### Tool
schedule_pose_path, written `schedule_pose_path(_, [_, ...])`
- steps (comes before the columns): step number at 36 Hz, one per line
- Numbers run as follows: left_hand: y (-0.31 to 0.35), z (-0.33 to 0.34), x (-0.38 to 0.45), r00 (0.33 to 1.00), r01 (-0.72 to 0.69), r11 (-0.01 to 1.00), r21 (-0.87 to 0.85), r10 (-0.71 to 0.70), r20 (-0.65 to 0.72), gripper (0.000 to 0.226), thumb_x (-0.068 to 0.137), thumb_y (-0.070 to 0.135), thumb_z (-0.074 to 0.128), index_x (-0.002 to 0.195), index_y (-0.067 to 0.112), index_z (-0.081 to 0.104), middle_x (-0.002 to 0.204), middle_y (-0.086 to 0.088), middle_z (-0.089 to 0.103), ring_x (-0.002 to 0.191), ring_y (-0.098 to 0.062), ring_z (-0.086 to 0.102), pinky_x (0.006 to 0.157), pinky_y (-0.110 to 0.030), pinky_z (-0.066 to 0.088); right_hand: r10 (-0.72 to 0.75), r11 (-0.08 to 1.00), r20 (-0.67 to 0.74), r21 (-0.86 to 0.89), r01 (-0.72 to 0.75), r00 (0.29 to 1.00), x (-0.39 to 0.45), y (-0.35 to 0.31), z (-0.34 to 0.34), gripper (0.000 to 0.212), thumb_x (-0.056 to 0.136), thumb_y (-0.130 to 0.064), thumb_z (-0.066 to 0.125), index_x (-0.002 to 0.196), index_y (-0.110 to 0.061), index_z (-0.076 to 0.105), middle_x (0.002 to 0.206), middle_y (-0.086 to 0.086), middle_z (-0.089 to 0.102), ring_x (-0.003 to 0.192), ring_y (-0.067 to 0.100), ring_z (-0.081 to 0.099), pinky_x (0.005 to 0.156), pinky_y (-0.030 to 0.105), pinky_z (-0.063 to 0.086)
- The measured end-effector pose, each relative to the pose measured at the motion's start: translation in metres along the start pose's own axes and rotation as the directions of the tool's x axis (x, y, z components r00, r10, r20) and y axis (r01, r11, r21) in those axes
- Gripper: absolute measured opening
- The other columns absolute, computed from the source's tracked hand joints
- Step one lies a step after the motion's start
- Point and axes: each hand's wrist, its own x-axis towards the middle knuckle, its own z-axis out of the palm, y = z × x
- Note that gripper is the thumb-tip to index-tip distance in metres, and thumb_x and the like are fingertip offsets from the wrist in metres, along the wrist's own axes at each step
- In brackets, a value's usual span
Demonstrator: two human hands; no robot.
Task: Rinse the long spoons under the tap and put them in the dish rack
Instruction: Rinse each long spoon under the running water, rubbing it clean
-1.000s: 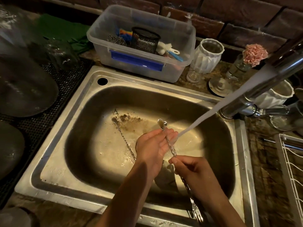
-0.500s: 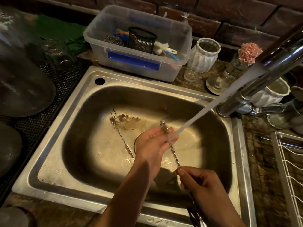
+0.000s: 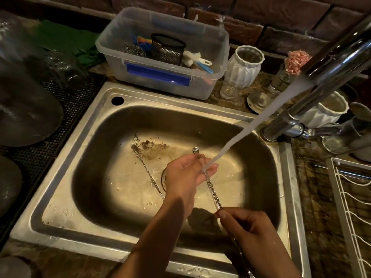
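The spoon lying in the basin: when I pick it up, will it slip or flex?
The second spoon is thin, twisted metal, so probably stiff and light. It lies flat in the wet sink, so it is likely slippery and hard to pinch.

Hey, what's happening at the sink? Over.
Both hands, left, right, on twisted metal spoon under tap stream. Second long spoon lying in sink.

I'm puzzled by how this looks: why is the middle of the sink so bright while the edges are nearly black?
Head view: a warm pool of light falls on the sink floor, the counter fades to dark, the forearms throw shadows on the basin, the tap shows glare, and the wide lens bends straight edges.
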Motion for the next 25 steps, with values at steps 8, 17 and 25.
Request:
schedule_pose_path(8, [0.000, -0.001, -0.002, 1.000, -0.014, 0.993, 0.116, 0.016, -0.014, 0.016, 0.095, 0.007, 0.062, 0.105, -0.004, 0.069, 0.099, -0.022, 0.076, 0.080, -0.031, 0.078, 0.080, -0.034, 0.063, 0.063, 0.998, 0.000, 0.028, -0.063, 0.998, -0.006, 0.000, -0.003, 0.021, 0.090, -0.025, 0.066, 0.078, -0.035, 0.080, 0.064, -0.002, 0.071, 0.065, 0.000, 0.065, 0.068, 0.018, 0.049])
schedule_pose_path(17, [0.006, 0.006, -0.002, 1.000, 0.031, 0.998, 0.047, -0.031, 0.003, 0.025, 0.100, 0.017, 0.055, 0.097, -0.005, 0.067, 0.083, -0.020, 0.078, 0.075, -0.031, 0.078, 0.069, -0.033, 0.064, 0.168, 0.982, 0.030, 0.084, -0.170, 0.985, -0.006, -0.002, -0.010, 0.035, 0.098, -0.020, 0.053, 0.076, -0.030, 0.078, 0.050, -0.005, 0.057, 0.047, -0.002, 0.051, 0.048, 0.008, 0.038])
schedule_pose_path(25, [0.013, 0.007, -0.006, 0.993, 0.117, 0.993, 0.010, -0.117, 0.025, 0.042, 0.101, 0.027, 0.051, 0.100, -0.013, 0.064, 0.084, -0.028, 0.074, 0.066, -0.029, 0.076, 0.065, -0.034, 0.065, 0.183, 0.968, 0.062, 0.162, -0.191, 0.981, -0.013, -0.002, -0.018, 0.030, 0.095, -0.014, 0.056, 0.076, -0.017, 0.080, 0.044, -0.001, 0.052, 0.038, 0.003, 0.045, 0.040, 0.011, 0.033])
